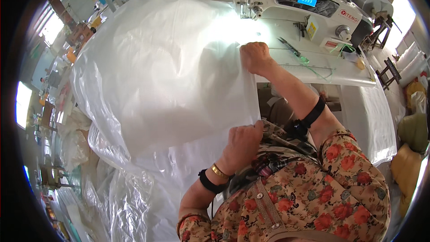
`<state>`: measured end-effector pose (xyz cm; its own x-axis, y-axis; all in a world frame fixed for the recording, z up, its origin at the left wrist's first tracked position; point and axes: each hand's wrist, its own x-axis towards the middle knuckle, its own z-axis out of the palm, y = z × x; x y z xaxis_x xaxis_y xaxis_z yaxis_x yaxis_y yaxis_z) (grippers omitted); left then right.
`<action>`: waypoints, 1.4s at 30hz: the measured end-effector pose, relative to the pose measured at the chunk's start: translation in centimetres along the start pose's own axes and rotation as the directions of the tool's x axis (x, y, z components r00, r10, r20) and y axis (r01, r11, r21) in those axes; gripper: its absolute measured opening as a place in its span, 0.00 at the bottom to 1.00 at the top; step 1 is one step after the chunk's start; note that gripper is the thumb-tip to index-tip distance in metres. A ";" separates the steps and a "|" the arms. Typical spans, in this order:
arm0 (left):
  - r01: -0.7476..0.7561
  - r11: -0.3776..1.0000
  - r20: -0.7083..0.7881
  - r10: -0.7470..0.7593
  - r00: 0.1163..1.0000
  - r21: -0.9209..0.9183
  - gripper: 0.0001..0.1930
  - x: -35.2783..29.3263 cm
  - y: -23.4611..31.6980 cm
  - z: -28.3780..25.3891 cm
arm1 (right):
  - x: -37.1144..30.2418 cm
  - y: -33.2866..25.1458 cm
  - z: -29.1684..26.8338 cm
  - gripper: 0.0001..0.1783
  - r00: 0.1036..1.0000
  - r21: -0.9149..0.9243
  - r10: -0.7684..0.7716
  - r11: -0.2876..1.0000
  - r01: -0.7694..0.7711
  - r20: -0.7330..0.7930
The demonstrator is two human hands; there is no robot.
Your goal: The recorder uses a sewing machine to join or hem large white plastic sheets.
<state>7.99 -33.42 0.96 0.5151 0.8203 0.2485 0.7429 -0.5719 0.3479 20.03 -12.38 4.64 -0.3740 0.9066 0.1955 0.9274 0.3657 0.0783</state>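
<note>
A large sheet of whitish translucent plastic (156, 76) spreads over the left side of the sewing table and hangs toward my lap. My right hand (255, 58) is closed on its right edge, close below the lit needle area of a white sewing machine (295, 6). Lower along that same edge, my left hand (244, 145) grips the corner with the thumb on top. Between the two hands the edge runs fairly straight. Glare from the machine's lamp washes out the plastic around the needle.
Thread snips (291, 49) with a green handle lie on the table (358, 76) right of my right hand, beside loose green thread. More clear plastic (130, 201) is heaped at the lower left. White sheeting (369, 121) hangs at the right, near a dark stool (389, 72).
</note>
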 end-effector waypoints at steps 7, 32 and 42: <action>0.079 0.995 -0.027 -0.078 0.997 0.055 0.04 3.8 -1.5 -1.1 | 4.3 1.9 1.7 0.02 0.998 0.040 -0.009 0.999 0.011 -0.066; 0.150 0.987 -0.361 -0.163 0.918 -0.065 0.07 5.5 1.0 -4.1 | -14.5 -5.8 13.1 0.11 0.970 0.936 -0.088 0.255 0.241 -0.226; 0.212 0.971 -0.334 -0.238 0.912 -0.114 0.11 2.4 -1.3 0.1 | -10.0 0.1 -0.9 0.12 0.693 0.563 -0.552 0.788 0.250 0.465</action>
<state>8.32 -30.70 0.98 0.1505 0.8826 0.4455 0.7814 -0.3822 0.4932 23.87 -21.61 3.56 -0.7707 0.5241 -0.3624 0.6371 0.6330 -0.4397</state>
